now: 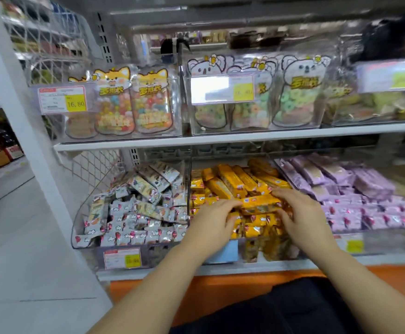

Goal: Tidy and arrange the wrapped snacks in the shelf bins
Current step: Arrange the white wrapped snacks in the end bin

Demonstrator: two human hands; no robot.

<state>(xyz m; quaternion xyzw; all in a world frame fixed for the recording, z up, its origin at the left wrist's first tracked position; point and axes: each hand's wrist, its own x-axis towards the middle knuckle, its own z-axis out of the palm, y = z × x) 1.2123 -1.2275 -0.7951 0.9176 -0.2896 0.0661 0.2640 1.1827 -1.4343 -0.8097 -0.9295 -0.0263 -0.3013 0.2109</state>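
Both hands are in the yellow bin [278,249], the middle one of the three on the low shelf. The grey bin [78,225] is on one side of it and the purple bin [389,239] is on the other. The left hand [211,220] and the right hand [302,218] hold one pack [259,204] between them, each at one end. The right hand's fingers bend over the top of its end, and the thumb looks tucked under it. The left hand's fingers bend round the other end (the picture is a bit blurry there, so the hold may be light). The pack lies flat and sideways, just above the front part of the pile. The other yellow snacks [232,182] behind it point all sorts of ways. Some lean up toward the back and some lie crooked. I think the step in hand is to set this one pack straight in the front row of the yellow bin. The next move should be gentle: lower the pack, keep it level, line it up with the packs below it, and then let go with both hands. The wrappers look shiny and slippery, so a hard push could make the pile slide or knock a pack over the front wall. After that there are more crooked yellow packs at the back to fix. The grey snacks [136,213] look like the messiest heap, so I think much of the job is left. The purple snacks [365,189] look the neatest.
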